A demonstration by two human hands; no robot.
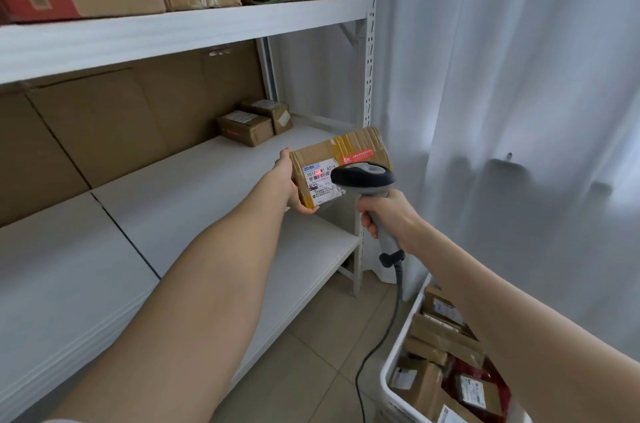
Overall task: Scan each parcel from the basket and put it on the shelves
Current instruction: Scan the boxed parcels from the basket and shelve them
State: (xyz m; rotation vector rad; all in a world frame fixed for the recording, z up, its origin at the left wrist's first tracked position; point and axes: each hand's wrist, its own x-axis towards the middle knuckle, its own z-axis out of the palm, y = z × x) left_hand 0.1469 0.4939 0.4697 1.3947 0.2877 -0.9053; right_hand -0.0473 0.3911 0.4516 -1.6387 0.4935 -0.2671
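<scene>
parcel (346, 152) sits in my left hand (289, 185), fingers curled under its near edge and thumb at the top left corner, held over the front right corner of the middle shelf (194, 194). my right hand (389, 214) grips the handle of the scanner (363, 180); its head is just in front of the label, where a red line (320, 174) glows. the white upright (370, 76) stands behind the parcel's right end, with the curtain (502, 93) beyond. two small boxes (246, 129) lie touching at the shelf's back right, and the white board stretches wide to their left. the basket (403, 343) of parcels stands on the floor under my right forearm, the scanner cable (379, 343) hanging beside its left rim.
</scene>
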